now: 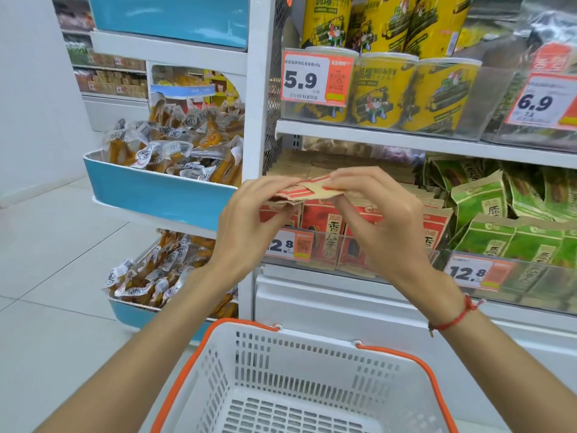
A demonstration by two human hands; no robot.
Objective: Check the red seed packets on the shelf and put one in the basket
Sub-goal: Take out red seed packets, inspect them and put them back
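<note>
Both hands up in front of the shelf, holding one red seed packet [307,193] betw. them, lying nearly flat, top edge toward the camera. Left hand [249,220]: fingers curled, thumb on top, pinching the packet's left end. Right hand [377,210]: index + thumb curled and clamped on the packet's right end; the other fingers bent loosely beneath, not clearly touching it. Neither hand spread wide; fingertips close together on the paper. Red cord bracelet [456,320] on right wrist.

Packet is held just above the front row of red seed packets on shelf [324,232], which stand upright behind a clear front rail at the shelf's front edge, left section. Green packets [487,214] fill the right section of same shelf. Price tags [288,245] reading 12.8 clipped to the rail. Shelf above: yellow canisters [384,89], tags 5.9 and 6.9.

Basket [402,357], white w/ orange rim, sits below the hands at bottom centre; nothing visible inside. Left of shelf unit: blue bins [156,190] heaped w/ clear-wrapped snacks.
</note>
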